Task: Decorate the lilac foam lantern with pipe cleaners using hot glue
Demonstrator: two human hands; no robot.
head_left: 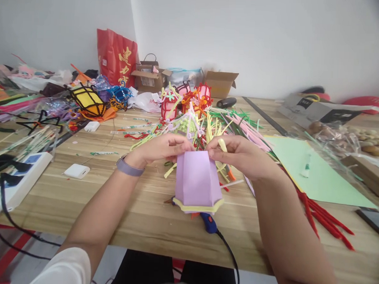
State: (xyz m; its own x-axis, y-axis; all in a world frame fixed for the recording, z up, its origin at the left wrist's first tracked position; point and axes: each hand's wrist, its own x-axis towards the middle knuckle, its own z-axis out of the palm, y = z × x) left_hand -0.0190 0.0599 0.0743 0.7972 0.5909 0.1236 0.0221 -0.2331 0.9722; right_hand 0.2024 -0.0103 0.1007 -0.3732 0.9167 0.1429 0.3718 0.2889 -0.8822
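A purple paper lantern body (pixel 196 178) with folded panels stands between my hands above the table. A pale yellow pipe cleaner trim (pixel 202 208) runs round its lower edge. My left hand (pixel 168 149) is closed, pinching the lantern's upper left edge with thumb and fingers. At the upper right corner my right hand (pixel 239 154) is closed too. A pale yellow pipe cleaner (pixel 222 145) pokes up between its fingers, its other end hidden. Partly behind the lantern's lower edge lies a blue glue gun (pixel 208 223) with a black cord.
Loose pipe cleaners (pixel 215 126) and finished lanterns (pixel 197 96) crowd the table's middle. A power strip (pixel 21 185) and white charger (pixel 77 171) lie left. On the right are a light green sheet (pixel 322 177) and red pipe cleaners (pixel 327 221). A red bag (pixel 116 57) stands behind.
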